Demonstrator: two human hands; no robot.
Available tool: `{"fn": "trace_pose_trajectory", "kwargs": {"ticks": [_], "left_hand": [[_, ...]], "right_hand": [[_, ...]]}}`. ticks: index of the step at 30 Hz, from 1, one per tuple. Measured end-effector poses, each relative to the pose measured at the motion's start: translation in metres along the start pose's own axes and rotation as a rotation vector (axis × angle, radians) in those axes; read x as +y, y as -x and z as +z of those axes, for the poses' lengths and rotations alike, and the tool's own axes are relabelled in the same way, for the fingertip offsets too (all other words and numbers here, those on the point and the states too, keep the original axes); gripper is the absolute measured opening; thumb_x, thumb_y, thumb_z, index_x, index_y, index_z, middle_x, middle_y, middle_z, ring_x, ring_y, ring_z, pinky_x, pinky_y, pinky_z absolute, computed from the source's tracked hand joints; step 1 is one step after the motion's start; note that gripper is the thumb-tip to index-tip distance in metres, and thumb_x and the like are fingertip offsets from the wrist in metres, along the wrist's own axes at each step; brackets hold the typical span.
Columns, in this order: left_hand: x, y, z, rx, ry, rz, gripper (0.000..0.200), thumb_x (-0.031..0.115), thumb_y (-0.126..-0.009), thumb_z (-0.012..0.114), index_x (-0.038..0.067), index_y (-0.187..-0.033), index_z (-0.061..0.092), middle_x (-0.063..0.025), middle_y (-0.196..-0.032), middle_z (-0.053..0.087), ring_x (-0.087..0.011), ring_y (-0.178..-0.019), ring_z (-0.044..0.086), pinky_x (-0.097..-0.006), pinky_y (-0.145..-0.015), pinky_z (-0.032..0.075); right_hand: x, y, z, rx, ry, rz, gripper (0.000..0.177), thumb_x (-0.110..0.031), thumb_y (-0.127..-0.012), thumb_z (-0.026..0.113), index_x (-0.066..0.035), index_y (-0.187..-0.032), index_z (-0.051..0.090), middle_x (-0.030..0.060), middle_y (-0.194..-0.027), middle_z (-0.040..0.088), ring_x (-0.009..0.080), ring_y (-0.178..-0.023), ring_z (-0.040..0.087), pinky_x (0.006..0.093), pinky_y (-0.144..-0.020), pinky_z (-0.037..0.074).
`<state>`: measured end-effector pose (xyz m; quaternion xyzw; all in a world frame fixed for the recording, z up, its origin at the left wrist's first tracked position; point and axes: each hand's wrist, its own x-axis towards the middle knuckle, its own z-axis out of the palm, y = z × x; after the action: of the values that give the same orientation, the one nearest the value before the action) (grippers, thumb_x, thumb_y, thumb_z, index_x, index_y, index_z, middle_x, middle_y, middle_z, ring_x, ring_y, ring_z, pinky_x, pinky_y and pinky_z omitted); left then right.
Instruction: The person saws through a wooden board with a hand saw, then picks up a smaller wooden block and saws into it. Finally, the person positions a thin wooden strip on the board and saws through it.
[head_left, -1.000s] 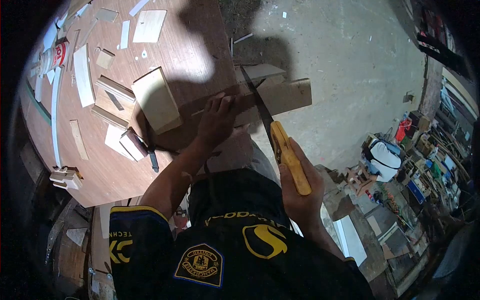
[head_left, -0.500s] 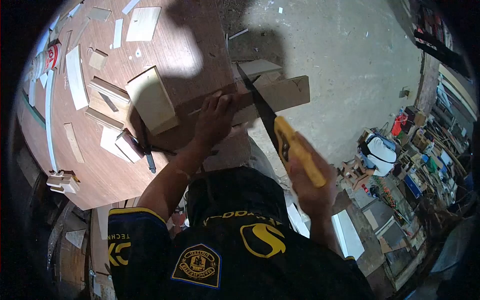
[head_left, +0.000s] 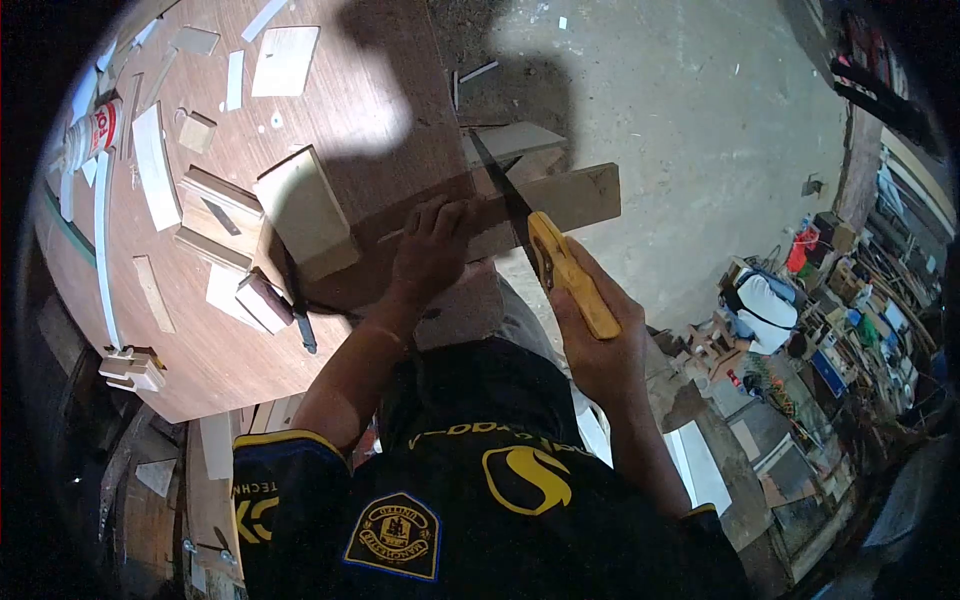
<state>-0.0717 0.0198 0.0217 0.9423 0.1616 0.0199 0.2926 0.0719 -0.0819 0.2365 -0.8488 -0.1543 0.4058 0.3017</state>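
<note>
My right hand (head_left: 608, 345) is closed around the yellow handle of a handsaw (head_left: 570, 278). Its dark blade slants up and left across a wooden board (head_left: 578, 202) that sticks out past the table's right edge. My left hand (head_left: 430, 245) bears down on the same board over the tabletop, its fingers curled over it to the left of the blade. How deep the teeth sit in the wood cannot be made out. Below the projecting board, more pieces of wood (head_left: 525, 140) show at the table's edge.
Wood blocks (head_left: 305, 210), a channel-shaped wooden piece (head_left: 220, 215) and several thin strips lie on the brown table (head_left: 230, 345). A dark-handled tool (head_left: 305, 330) lies left of my forearm. A red-and-white bottle (head_left: 100, 125) is far left. Scrap and a white-topped bundle (head_left: 768, 302) crowd the floor at right.
The saw and my right hand have moved up and left, away from my body, with the handle now closer to the board. My left hand still presses on the board.
</note>
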Motion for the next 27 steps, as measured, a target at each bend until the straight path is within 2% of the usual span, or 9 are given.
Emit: {"fn": "trace_pose_trajectory", "kwargs": {"ticks": [7,10,12,13,14,17,23,25,27], "left_hand": [[0.003,-0.001,-0.007,0.003,0.039,0.004,0.091,0.052,-0.070,0.082,0.009,-0.143,0.049,-0.0120,-0.124,0.051,-0.0318,-0.121,0.049,-0.0469,-0.103,0.043],[-0.002,-0.002,-0.002,0.033,0.056,0.032,0.089,0.049,-0.071,0.081,0.009,-0.143,0.049,-0.0113,-0.123,0.051,-0.0314,-0.119,0.050,-0.0469,-0.102,0.043],[-0.007,0.001,0.007,0.071,-0.068,0.075,0.086,0.047,-0.071,0.080,0.009,-0.142,0.050,-0.0106,-0.120,0.051,-0.0312,-0.118,0.050,-0.0469,-0.101,0.043],[-0.007,0.003,0.011,0.063,-0.065,0.074,0.086,0.047,-0.071,0.080,0.009,-0.142,0.050,-0.0106,-0.120,0.051,-0.0312,-0.118,0.050,-0.0469,-0.101,0.043],[-0.008,0.005,0.014,0.060,-0.102,0.074,0.085,0.047,-0.070,0.080,0.009,-0.141,0.051,-0.0103,-0.120,0.051,-0.0311,-0.118,0.050,-0.0470,-0.101,0.044],[-0.011,0.003,0.012,0.065,-0.095,0.081,0.083,0.047,-0.071,0.079,0.008,-0.139,0.052,-0.0106,-0.120,0.052,-0.0314,-0.118,0.050,-0.0472,-0.101,0.044],[0.004,0.002,-0.006,0.010,0.043,0.043,0.080,0.045,-0.074,0.079,0.006,-0.138,0.052,-0.0128,-0.122,0.051,-0.0329,-0.117,0.051,-0.0479,-0.100,0.045],[-0.003,-0.006,-0.005,-0.007,0.012,0.010,0.081,0.046,-0.074,0.080,0.006,-0.138,0.052,-0.0132,-0.122,0.051,-0.0335,-0.117,0.051,-0.0481,-0.100,0.044],[0.000,0.001,-0.003,0.021,-0.013,0.031,0.090,0.049,-0.067,0.087,0.008,-0.139,0.051,-0.0143,-0.122,0.050,-0.0350,-0.116,0.050,-0.0477,-0.098,0.045]], "right_hand": [[0.000,-0.004,-0.006,-0.033,-0.115,0.157,0.047,-0.009,-0.097,0.060,0.009,-0.140,0.049,0.0300,-0.127,0.062,0.0338,-0.120,0.064,0.0375,-0.096,0.055],[0.004,-0.005,-0.002,-0.032,-0.133,0.093,0.047,-0.010,-0.097,0.060,0.009,-0.139,0.050,0.0306,-0.127,0.062,0.0346,-0.119,0.064,0.0387,-0.097,0.054],[-0.002,-0.002,0.013,0.038,0.042,-0.074,0.047,-0.011,-0.096,0.061,0.010,-0.137,0.051,0.0312,-0.127,0.062,0.0353,-0.119,0.064,0.0394,-0.099,0.053],[-0.002,-0.008,0.009,0.026,0.017,-0.075,0.048,-0.013,-0.096,0.063,0.012,-0.135,0.052,0.0324,-0.127,0.061,0.0369,-0.120,0.063,0.0411,-0.101,0.052],[-0.007,-0.013,0.002,-0.004,-0.133,0.070,0.047,-0.013,-0.096,0.062,0.013,-0.134,0.052,0.0330,-0.126,0.062,0.0366,-0.119,0.064,0.0405,-0.099,0.053],[0.001,-0.014,-0.001,-0.008,-0.151,0.048,0.046,-0.011,-0.095,0.063,0.012,-0.134,0.053,0.0326,-0.125,0.063,0.0356,-0.115,0.066,0.0392,-0.095,0.055],[0.029,0.002,0.018,0.085,-0.058,-0.079,0.044,-0.006,-0.095,0.062,0.008,-0.137,0.053,0.0313,-0.125,0.063,0.0341,-0.113,0.068,0.0374,-0.091,0.057],[0.033,-0.005,0.022,0.122,0.029,-0.228,0.045,-0.005,-0.096,0.061,0.005,-0.139,0.052,0.0303,-0.126,0.063,0.0333,-0.112,0.068,0.0371,-0.090,0.057],[0.032,-0.002,0.017,0.061,-0.054,-0.072,0.047,-0.006,-0.097,0.061,0.003,-0.142,0.050,0.0291,-0.127,0.063,0.0335,-0.113,0.068,0.0374,-0.090,0.057]]}}
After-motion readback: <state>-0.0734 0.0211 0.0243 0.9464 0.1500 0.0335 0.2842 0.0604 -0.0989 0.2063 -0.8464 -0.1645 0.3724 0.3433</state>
